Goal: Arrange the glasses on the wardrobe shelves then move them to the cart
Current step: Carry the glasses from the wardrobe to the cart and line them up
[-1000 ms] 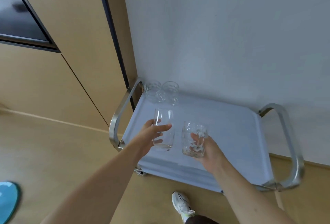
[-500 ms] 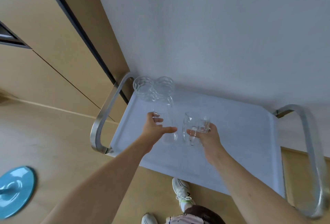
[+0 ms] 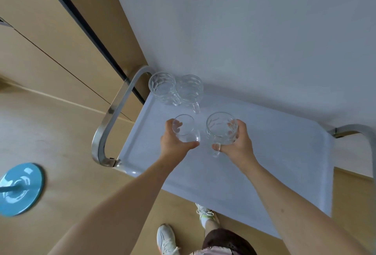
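Over the white cart top (image 3: 274, 153) I hold two glasses side by side. My left hand (image 3: 173, 145) grips a plain clear tumbler (image 3: 186, 130), fingers curled round its far side. My right hand (image 3: 238, 145) grips a cut-pattern glass mug (image 3: 220, 128), whose handle points toward me under my thumb. Whether either glass touches the cart top, I cannot tell. Two more patterned glass mugs (image 3: 162, 88) (image 3: 190, 90) stand together in the cart's far left corner, just beyond the held glasses.
Curved metal handles close the cart's left end (image 3: 109, 124) and right end (image 3: 366, 149). A pale wall rises right behind the cart. Wooden cabinet fronts (image 3: 50, 37) stand to the left. A blue round stand base (image 3: 19, 188) sits on the floor; my shoes (image 3: 166, 238) are below.
Both hands have carried the glasses forward over the cart, closer to the two mugs in the corner. My view has tipped down, so I now look into the glass rims from above.
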The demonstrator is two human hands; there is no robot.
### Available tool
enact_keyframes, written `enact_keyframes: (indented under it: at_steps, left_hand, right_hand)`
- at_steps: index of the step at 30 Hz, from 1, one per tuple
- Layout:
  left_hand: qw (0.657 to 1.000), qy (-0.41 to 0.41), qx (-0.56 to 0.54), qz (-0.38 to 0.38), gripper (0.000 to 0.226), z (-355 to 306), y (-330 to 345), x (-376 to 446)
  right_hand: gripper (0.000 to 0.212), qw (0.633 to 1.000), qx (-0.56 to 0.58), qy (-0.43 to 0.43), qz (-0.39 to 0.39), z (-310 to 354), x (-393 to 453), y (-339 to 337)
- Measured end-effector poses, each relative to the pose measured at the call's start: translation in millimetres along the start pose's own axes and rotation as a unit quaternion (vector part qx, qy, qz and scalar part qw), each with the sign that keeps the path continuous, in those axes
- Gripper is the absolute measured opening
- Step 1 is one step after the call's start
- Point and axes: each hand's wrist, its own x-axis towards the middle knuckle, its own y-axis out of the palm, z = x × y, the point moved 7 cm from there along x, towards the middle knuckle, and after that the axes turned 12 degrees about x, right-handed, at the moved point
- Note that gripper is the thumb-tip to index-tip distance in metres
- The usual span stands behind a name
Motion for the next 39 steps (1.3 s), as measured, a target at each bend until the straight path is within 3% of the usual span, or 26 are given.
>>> enact_keyframes:
  at_steps: [10,17,22,27,32,39]
  left_hand:
    - [0.997,0.026,0.064,0.035,0.094,4,12,7]
    - [0.996,0.039,0.071,0.038,0.094,7,14,10]
    - [0.996,0.045,0.063,0.035,0.094,8,15,9]
    - [0.996,0.044,0.065,0.038,0.094,8,15,11]
    - [0.996,0.039,0.072,0.041,0.094,10,14,12]
    - [0.994,0.035,0.093,0.037,0.094,8,15,15]
  right_hand:
    - [0.102,0.996,-0.073,-0.041,0.013,7,4,-9]
    - [0.09,0.999,-0.016,-0.018,-0.028,-5,-23,-18]
    - [0.122,0.994,-0.105,-0.006,-0.015,10,-17,5]
    - [0.085,0.991,-0.106,-0.035,-0.077,23,6,3]
    - [0.08,0.994,-0.081,-0.047,-0.062,37,35,8]
    - [0.088,0.995,-0.079,-0.057,-0.038,49,67,14]
